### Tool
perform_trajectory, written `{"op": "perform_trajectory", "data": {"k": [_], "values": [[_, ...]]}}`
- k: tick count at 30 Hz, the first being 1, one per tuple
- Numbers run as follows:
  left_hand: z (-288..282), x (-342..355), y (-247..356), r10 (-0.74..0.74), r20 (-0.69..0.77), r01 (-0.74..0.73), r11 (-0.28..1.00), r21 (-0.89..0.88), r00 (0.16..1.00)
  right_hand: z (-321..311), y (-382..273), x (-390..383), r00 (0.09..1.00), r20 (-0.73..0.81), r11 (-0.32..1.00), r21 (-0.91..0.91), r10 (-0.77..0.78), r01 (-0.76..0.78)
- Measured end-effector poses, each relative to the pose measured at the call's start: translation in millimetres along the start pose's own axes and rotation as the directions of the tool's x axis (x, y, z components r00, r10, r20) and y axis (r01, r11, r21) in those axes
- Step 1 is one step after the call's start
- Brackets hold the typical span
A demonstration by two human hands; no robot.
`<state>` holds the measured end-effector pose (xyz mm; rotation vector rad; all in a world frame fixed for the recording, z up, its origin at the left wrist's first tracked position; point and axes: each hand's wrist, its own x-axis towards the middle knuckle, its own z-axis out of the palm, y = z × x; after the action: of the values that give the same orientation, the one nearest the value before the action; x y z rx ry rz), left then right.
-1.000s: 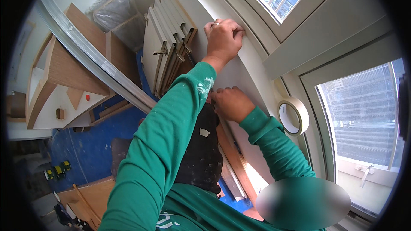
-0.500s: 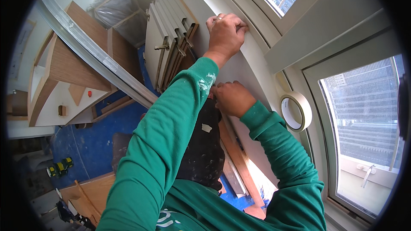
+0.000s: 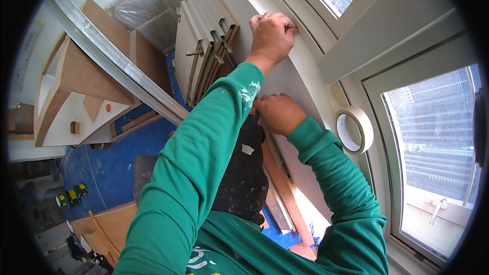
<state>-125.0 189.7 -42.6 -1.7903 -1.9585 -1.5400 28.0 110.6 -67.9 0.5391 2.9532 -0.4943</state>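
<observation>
My left hand (image 3: 273,35) is up at the long white sill edge (image 3: 305,79) under the window. Its fingers are curled and pressed together against that edge; whatever they pinch is hidden. Lower down, beside my dark trouser knee (image 3: 242,173), my right hand (image 3: 281,115) is closed with its fingers bent inward against the white wall below the sill. What it grips, if anything, does not show. A roll of cream masking tape (image 3: 368,127) stands on edge on the sill, to the right of my right hand.
Several white panels with hinges (image 3: 191,56) lean against the wall ahead. A metal rail (image 3: 117,53) crosses the left side before a wooden cabinet (image 3: 91,74). Wood strips (image 3: 288,198) lie by my leg. A yellow-green tool (image 3: 72,196) rests on the blue floor covering (image 3: 102,173).
The view has shifted slightly. My left hand stays at the sill edge with its fingers a little differently turned; my right hand has hardly moved.
</observation>
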Motion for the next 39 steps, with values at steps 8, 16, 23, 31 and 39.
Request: {"op": "perform_trajectory", "data": {"k": [8,16,23,31,39], "values": [[-0.5,-3.7,2.8,-0.028,0.034,0.028,1.0,-0.002,0.999,0.1,2.5,0.6,0.999,0.042,1.0,0.015,-0.015,0.014],[-0.4,-2.1,3.3,-0.022,0.022,0.022,1.0,-0.016,1.0,5.8,5.0,0.9,1.0,0.008,1.0,0.002,-0.018,0.018],[-0.7,-8.5,12.4,0.018,0.004,-0.018,0.999,0.029,1.0,3.6,4.5,0.2,0.999,0.026,1.0,0.02,-0.018,0.018],[-1.4,-8.2,13.8,0.05,0.009,-0.05,0.999,0.015,0.999,6.5,5.2,-0.8,0.999,0.015,1.0,-0.013,-0.028,0.029],[-0.5,-10.3,15.7,0.048,0.007,-0.048,0.999,0.014,0.999,3.2,1.3,-2.3,1.0,-0.027,1.0,-0.012,-0.014,0.013]]}}
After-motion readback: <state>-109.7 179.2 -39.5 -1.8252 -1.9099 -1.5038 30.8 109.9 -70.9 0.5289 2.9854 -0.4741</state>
